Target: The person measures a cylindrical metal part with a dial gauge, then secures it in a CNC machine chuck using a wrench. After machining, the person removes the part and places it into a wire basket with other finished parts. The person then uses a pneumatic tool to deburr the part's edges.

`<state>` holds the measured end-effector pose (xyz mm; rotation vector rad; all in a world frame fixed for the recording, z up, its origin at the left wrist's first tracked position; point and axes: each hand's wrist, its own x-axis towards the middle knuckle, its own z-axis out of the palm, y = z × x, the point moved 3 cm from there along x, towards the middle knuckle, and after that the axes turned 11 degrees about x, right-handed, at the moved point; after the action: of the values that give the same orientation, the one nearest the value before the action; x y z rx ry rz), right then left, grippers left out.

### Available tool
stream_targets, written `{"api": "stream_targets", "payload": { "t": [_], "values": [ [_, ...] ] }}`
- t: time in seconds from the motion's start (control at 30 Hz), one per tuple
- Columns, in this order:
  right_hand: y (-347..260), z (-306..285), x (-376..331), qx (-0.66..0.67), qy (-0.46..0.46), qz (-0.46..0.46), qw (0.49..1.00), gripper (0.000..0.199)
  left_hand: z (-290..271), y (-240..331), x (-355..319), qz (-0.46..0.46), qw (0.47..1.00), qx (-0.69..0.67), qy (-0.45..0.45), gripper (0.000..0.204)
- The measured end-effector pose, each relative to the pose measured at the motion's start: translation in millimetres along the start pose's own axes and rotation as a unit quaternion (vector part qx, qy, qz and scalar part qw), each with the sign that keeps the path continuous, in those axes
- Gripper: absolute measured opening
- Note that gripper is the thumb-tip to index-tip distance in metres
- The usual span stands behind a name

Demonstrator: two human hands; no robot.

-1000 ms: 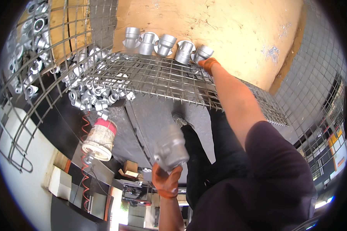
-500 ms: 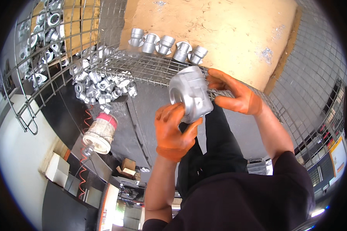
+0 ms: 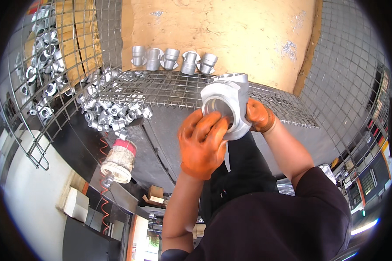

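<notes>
A hollow silver metal casting with a wide round bore is held up in front of my body, its ring-shaped opening turned toward me and to the left. My left hand, in an orange glove, has its fingers hooked into the bore at the lower left rim. Against the casting's right side my right hand, gloved the same, is curled with its fingers bent; part of its grip is hidden behind the metal. Beyond, several similar castings stand in a row on a brown cardboard sheet.
A wire mesh cage surrounds the cardboard, its front wall just past my hands. On the left lies a heap of small silver castings, with more behind the mesh. A stained white bucket and a coiled red hose are lower left.
My right hand has closed in from apart onto the casting's right side. The casting has turned so its bore faces me more, and my left fingers reach into it.
</notes>
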<state>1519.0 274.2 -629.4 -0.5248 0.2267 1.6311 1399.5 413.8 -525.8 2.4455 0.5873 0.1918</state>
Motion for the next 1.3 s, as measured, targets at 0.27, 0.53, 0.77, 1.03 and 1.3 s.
{"api": "stream_targets", "payload": {
  "t": [0.27,0.53,0.77,1.03,1.3],
  "values": [
    [-18,-116,24,-0.204,0.261,-0.005,0.944,0.073,42,-16,-58,-0.216,0.976,-0.028,-0.025,0.059],
    [30,-330,110,-0.438,0.607,0.115,0.654,0.071,71,-62,-272,-0.486,0.866,-0.046,-0.108,0.049],
    [33,-303,143,-0.559,0.632,0.093,0.529,0.055,73,-37,-440,-0.666,0.72,-0.059,-0.185,0.049],
    [-10,-306,129,-0.892,0.078,0.05,0.442,0.05,88,-3,-534,-0.734,0.633,-0.114,-0.217,0.054],
    [17,-307,160,-0.876,0.135,0.055,0.461,0.064,119,7,-553,-0.731,0.631,-0.156,-0.208,0.052]
  ]
}}
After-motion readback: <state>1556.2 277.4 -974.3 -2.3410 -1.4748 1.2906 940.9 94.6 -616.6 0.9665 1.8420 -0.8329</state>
